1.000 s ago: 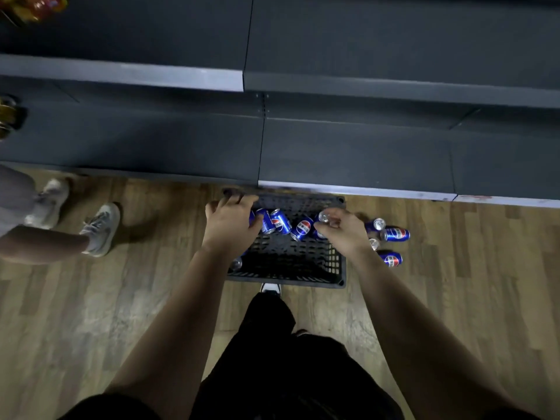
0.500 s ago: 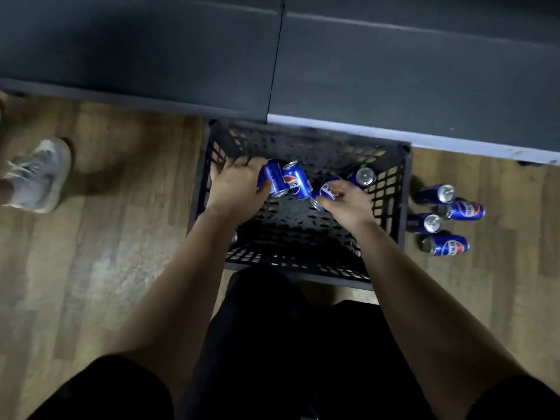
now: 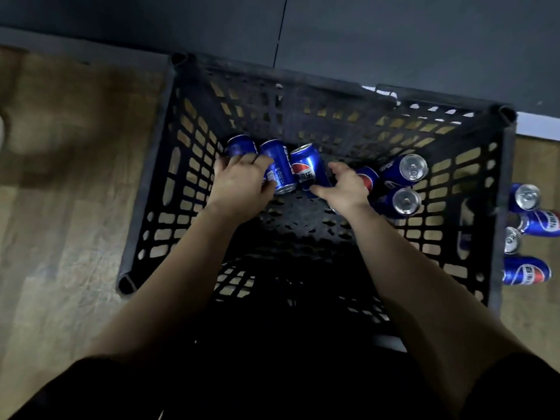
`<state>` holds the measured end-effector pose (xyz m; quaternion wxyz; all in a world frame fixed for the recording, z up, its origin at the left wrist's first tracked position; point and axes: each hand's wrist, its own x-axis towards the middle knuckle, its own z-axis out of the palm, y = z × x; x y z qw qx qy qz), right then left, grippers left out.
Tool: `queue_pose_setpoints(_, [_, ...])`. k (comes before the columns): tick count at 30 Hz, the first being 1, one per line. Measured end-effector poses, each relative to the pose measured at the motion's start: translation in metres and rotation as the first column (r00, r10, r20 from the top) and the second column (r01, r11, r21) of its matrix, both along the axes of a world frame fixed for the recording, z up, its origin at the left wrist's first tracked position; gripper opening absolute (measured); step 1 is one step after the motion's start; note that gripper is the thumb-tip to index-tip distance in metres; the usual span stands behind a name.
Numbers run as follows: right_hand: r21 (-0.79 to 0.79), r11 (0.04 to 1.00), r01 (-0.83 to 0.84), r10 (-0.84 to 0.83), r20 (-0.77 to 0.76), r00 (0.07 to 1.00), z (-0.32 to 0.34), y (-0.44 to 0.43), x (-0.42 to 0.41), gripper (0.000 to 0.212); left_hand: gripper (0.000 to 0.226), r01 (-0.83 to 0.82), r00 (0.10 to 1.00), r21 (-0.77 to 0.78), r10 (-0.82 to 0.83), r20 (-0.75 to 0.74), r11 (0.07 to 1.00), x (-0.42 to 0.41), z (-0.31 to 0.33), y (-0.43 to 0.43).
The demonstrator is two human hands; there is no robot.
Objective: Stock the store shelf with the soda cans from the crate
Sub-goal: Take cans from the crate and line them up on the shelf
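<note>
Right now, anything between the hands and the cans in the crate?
Nothing visible. The left hand grips cans at the crate's far wall; the right hand, fingers spread, reaches the next can. Crate is open above.

Pale wood-plank floor [image 3: 69, 213] shows left and right, with dark clothing [image 3: 272, 389] along the bottom.

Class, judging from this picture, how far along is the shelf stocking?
Done: no cans visible on the shelf; four floor cans sit beside the crate.
In hand: left hand curls over two crate cans, right hand reaches for a third can.
Left: about six crate cans.
</note>
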<state>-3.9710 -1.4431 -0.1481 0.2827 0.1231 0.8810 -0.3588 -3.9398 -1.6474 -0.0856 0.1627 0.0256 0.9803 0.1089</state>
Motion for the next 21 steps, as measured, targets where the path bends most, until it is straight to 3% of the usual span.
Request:
queue_pose_setpoints(3, [0.008,1.000,0.007,-0.007,-0.030,1.000,-0.024,-0.005,-0.004,0.081,0.044,0.000,1.000,0.008,0.000,-0.013,1.000,-0.002,-0.017,-0.002])
queue_pose_setpoints(9, [0.075,0.997,-0.015,0.020,-0.074,0.997,-0.041,-0.018,-0.010,0.066,0.046,0.017,1.000,0.010,-0.017,-0.009,1.000,-0.003,-0.024,-0.003])
queue_pose_setpoints(21, [0.284,0.958,-0.046,0.054,-0.023,0.998,-0.041,-0.032,-0.007,0.077,0.047,0.012,0.999,-0.038,-0.013,-0.037,0.999,0.002,-0.026,-0.006])
